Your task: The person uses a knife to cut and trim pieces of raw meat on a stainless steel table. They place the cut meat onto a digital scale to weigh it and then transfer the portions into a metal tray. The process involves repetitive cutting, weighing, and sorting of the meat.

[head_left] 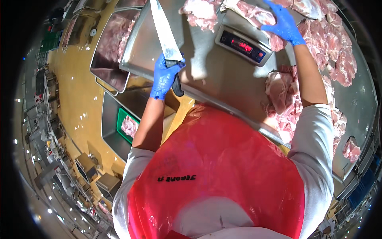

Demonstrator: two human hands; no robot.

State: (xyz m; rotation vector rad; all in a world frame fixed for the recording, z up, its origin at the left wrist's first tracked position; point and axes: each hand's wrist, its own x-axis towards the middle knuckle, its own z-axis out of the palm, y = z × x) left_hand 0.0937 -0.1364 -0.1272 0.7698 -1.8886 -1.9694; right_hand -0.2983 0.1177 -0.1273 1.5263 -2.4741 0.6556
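My left hand (167,75), in a blue glove, is closed round the black handle of a large knife (162,30). The wide blade points up and away from me. At the far side of the steel table, my right hand (284,24), also gloved, rests with fingers spread on a piece of raw meat (252,15). That piece lies across a digital scale (242,45) with a lit red display. Whether the fingers grip the meat or only touch it, I cannot tell. Another meat piece (201,14) lies to the left of the scale.
Piles of raw meat (278,93) cover the right of the steel table (230,85). On the left, a metal bin (111,51) holds meat. Below it stands a second metal bin (113,113) with a green tray (121,119) inside. The yellowish floor (75,103) shows at the left.
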